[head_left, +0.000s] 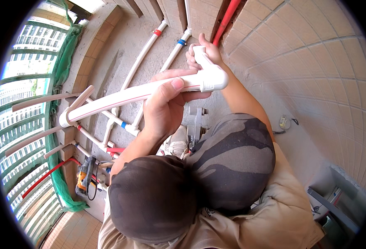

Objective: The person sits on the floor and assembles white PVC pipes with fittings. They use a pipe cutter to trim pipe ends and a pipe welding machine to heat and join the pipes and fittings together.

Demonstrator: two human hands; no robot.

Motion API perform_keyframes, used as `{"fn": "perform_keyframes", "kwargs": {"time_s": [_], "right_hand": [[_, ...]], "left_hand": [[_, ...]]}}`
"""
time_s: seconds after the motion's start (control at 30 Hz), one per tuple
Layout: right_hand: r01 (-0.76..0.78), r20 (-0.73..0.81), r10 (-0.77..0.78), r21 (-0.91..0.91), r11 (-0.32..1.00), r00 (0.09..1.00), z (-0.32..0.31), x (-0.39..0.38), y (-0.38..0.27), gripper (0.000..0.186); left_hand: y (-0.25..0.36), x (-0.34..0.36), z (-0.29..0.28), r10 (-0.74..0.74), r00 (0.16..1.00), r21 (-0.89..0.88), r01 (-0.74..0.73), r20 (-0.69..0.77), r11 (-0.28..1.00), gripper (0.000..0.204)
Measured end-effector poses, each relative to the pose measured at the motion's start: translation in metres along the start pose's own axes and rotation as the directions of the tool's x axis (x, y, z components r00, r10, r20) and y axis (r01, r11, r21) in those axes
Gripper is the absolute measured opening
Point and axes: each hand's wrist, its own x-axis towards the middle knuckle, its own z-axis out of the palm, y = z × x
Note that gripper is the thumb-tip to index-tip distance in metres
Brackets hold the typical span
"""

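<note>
One white pipe with elbow: left hand, fingers clamped on pipe; right hand, fingers curled round short branch

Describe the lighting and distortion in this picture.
Head view: fisheye bending curves the wall tiles, with black corners around the image; glare washes out the buildings at left; the trousers look dark; the pipe in the left hand is bright, its red stripe readable.
</note>
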Motion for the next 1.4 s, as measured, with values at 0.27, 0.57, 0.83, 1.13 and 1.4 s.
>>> {"fn": "perform_keyframes", "kwargs": {"time_s": [0.27, 0.57, 0.83, 1.13, 1.4], "right_hand": [[0.013, -0.035, -0.013, -0.024, 1.0, 0.999, -0.001, 0.0, 0.002, 0.075], [0.009, -0.081, -0.005, 0.048, 0.999, 0.997, 0.002, -0.015, -0.01, 0.075], [0.206, -0.038, -0.213, -0.131, 0.97, 0.976, 0.038, -0.051, -0.039, 0.081], [0.354, 0.016, -0.358, -0.194, 0.915, 0.934, 0.072, -0.078, -0.047, 0.079], [0.361, -0.027, -0.375, -0.215, 0.907, 0.926, 0.082, -0.1, -0.048, 0.077]], "left_hand": [[-0.004, -0.001, 0.004, -0.018, 0.997, -0.02, 0.016, -0.078, 1.0, 0.048], [-0.009, 0.006, 0.011, -0.046, 0.999, -0.06, 0.047, 0.011, 0.997, 0.046], [-0.03, -0.011, 0.007, 0.172, 0.922, 0.336, -0.294, 0.347, 0.895, 0.048], [-0.008, -0.016, 0.01, 0.159, 0.761, 0.4, -0.492, 0.63, 0.773, 0.055], [-0.009, -0.019, 0.021, 0.203, 0.727, 0.335, -0.522, 0.656, 0.785, 0.053]]}}
